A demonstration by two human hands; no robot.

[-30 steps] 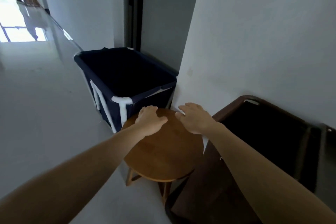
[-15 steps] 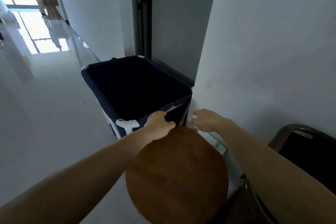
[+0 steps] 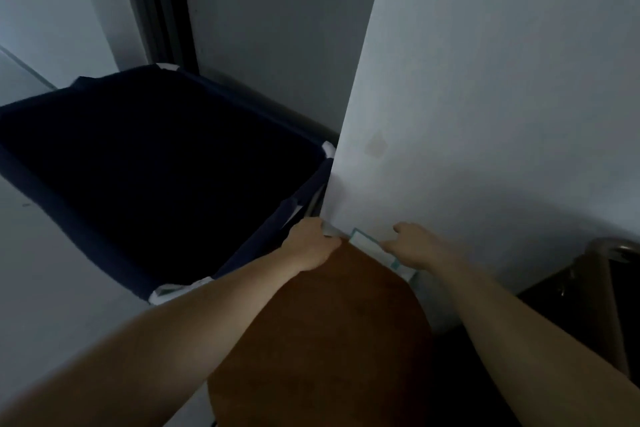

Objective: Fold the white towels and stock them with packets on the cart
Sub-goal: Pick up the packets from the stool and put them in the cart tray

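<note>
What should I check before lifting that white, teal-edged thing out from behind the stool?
1. Left hand grip: cannot tell; its fingers dip over the far edge of the stool.
2. Right hand grip: cannot tell; its fingertips meet the white teal-edged item, but no pinch is clear.
3. Item free to lift: cannot tell; it sits in the gap between stool and wall.
4. Towel or packet: cannot tell; only a strip shows.
5. Room on the left: not ok; the navy bin stands close beside the left hand.
</note>
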